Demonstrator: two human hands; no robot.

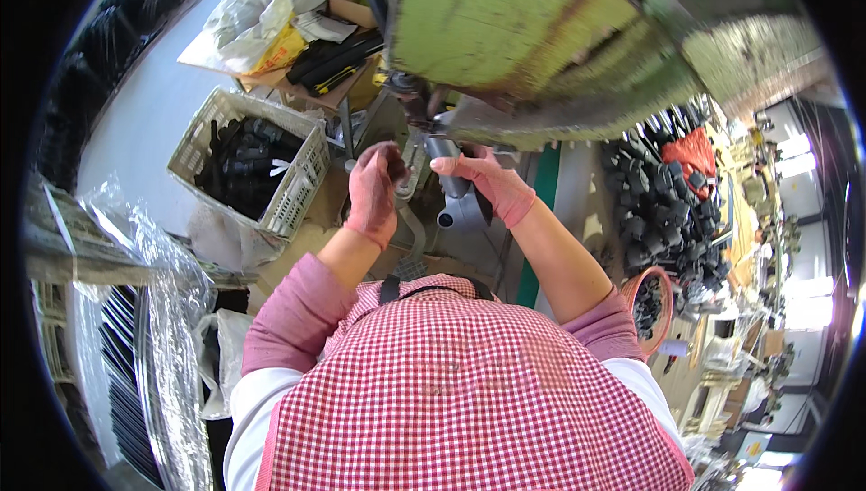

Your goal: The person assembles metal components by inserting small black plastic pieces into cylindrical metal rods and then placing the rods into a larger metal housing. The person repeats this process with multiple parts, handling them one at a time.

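My right hand [490, 183], in a pink glove, is closed around a grey tubular metal part [459, 188]. Its thumb lies across the part, and a round opening shows at the lower end. The part's upper end sits by the dark tool head [412, 94] of a green machine [514, 27]. Just left of it, my left hand [372, 186] has its fingers curled in a pink glove with darkened fingertips. Whatever those fingers may hold is hidden. A metal arm or pedal linkage [415, 229] hangs below, between my hands.
A cream plastic crate [302, 186] of black parts stands at left. Behind it, a small table [262, 79] carries plastic bags and black tubes. Many black parts [663, 193] are heaped at right, beside a pink round basket [665, 297]. Clear plastic wrap [167, 311] hangs near left.
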